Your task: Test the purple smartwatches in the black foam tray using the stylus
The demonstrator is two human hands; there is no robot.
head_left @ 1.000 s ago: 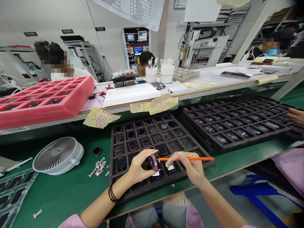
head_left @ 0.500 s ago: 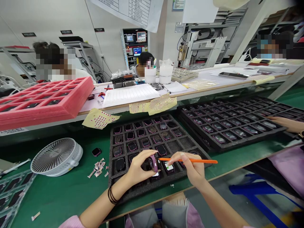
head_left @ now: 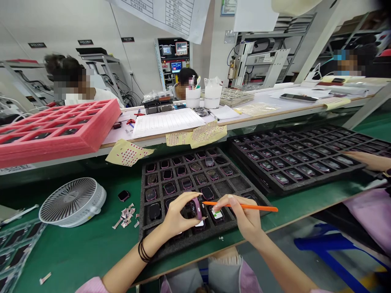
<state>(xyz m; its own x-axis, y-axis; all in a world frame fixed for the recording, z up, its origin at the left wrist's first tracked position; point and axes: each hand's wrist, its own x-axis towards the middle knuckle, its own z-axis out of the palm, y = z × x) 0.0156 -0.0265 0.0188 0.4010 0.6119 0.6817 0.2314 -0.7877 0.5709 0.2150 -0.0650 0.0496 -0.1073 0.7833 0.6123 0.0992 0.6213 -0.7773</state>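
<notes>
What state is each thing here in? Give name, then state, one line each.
Left hand: gripping the watch
Right hand: gripping the stick
Watch: raised, tilted on edge
Stick: nearly level, tip close to watch
Near tray: partly filled
Pink tray: loaded
Loose watch: flat, screen dark
Fan: facing upward, spinning unclear
Strips: scattered
Monitor: lit

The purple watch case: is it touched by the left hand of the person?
Touching. The head view shows it: the left hand holds the purple watch case upright between thumb and fingers.
</notes>
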